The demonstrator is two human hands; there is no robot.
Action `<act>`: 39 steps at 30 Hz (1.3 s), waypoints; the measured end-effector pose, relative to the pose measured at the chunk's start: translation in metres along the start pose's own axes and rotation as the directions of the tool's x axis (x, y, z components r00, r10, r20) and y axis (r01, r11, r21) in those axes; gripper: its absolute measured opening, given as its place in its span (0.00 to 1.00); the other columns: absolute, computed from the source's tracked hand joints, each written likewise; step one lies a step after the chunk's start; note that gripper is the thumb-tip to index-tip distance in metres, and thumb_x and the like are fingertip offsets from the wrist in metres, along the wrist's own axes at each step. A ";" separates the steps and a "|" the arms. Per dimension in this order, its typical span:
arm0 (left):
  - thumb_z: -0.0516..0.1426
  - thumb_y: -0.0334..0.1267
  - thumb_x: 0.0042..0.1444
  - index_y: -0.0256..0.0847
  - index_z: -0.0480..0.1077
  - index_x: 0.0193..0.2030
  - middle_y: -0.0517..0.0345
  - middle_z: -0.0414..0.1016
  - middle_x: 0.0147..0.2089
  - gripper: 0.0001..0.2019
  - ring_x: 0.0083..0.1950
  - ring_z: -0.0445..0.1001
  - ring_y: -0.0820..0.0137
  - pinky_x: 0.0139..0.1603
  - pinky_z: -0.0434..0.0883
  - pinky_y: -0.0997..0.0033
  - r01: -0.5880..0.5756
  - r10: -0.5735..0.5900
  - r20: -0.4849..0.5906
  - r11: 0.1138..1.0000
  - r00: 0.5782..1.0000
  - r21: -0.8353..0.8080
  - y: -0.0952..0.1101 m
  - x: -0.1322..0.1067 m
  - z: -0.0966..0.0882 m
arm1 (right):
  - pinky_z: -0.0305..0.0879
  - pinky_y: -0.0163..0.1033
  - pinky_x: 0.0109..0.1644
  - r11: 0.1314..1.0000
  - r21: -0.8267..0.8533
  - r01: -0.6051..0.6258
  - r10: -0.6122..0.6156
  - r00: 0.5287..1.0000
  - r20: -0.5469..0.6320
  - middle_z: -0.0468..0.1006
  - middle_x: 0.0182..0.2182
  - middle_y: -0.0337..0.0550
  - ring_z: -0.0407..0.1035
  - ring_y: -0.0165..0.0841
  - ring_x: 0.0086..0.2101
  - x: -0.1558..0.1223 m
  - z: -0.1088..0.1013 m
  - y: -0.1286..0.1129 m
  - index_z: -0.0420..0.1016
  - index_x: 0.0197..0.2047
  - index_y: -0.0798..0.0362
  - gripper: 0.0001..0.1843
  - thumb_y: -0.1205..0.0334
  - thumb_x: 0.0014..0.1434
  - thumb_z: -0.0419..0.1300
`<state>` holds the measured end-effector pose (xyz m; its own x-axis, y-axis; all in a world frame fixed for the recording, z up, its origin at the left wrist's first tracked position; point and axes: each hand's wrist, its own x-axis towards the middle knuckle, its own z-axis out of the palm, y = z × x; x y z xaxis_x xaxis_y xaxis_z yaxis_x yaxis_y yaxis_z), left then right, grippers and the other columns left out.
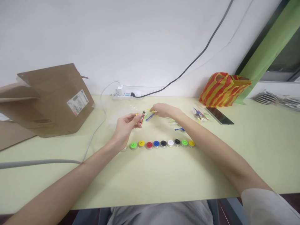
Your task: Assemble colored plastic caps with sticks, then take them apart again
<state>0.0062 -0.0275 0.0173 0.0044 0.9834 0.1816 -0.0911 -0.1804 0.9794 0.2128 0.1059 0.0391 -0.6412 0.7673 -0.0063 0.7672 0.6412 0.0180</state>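
My left hand is raised over the pale green table, fingers pinched on a small bunch of thin coloured sticks, red and dark among them. My right hand reaches just beyond it, fingers closed on a yellow stick, with a blue stick lying below. More loose coloured sticks lie under my right forearm. A row of several small round caps, green, yellow, red, blue, black and white, sits in front of my hands.
A brown cardboard box stands at the left, with a grey cable running past it. A white power strip lies by the wall. At the right are a clear bag of sticks, a phone and a red-yellow striped bag.
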 end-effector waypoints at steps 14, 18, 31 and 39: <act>0.71 0.50 0.50 0.38 0.78 0.45 0.56 0.75 0.34 0.21 0.31 0.69 0.72 0.35 0.71 0.69 0.007 -0.009 0.056 1.000 0.998 0.023 0.003 -0.004 0.005 | 0.63 0.35 0.40 0.988 0.071 -0.134 0.141 0.985 -0.101 0.83 0.46 0.53 0.76 0.38 0.41 0.000 0.012 0.019 0.82 0.49 0.56 0.16 0.72 0.58 0.63; 0.72 0.50 0.49 0.39 0.74 0.41 0.57 0.77 0.32 0.21 0.30 0.71 0.72 0.35 0.71 0.69 0.016 -0.016 0.045 1.000 0.999 -0.014 0.005 -0.005 0.005 | 0.65 0.35 0.45 0.986 0.108 -0.130 0.147 0.976 -0.160 0.83 0.47 0.55 0.76 0.37 0.43 -0.002 0.000 0.021 0.82 0.53 0.59 0.19 0.74 0.59 0.60; 0.74 0.52 0.46 0.36 0.71 0.32 0.54 0.79 0.32 0.23 0.28 0.75 0.74 0.35 0.72 0.70 -0.005 -0.002 -0.028 0.965 1.000 -0.261 0.006 -0.002 -0.001 | 0.63 0.33 0.33 0.792 0.505 0.343 -0.222 0.932 -0.286 0.80 0.28 0.42 0.72 0.28 0.28 -0.035 -0.069 -0.054 0.79 0.34 0.59 0.05 0.73 0.56 0.61; 0.73 0.54 0.47 0.36 0.71 0.34 0.54 0.80 0.33 0.24 0.28 0.75 0.75 0.34 0.74 0.72 -0.051 0.028 -0.093 0.965 0.995 -0.256 0.012 -0.002 -0.002 | 0.57 0.33 0.32 0.829 0.435 0.353 -0.231 0.923 -0.309 0.76 0.27 0.38 0.66 0.26 0.27 -0.039 -0.071 -0.069 0.79 0.40 0.59 0.09 0.73 0.56 0.59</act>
<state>0.0031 -0.0314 0.0286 -0.0909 0.9756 0.2000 -0.3435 -0.2192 0.9132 0.1833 0.0314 0.1093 -0.7745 0.5577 0.2987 0.4171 0.8051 -0.4217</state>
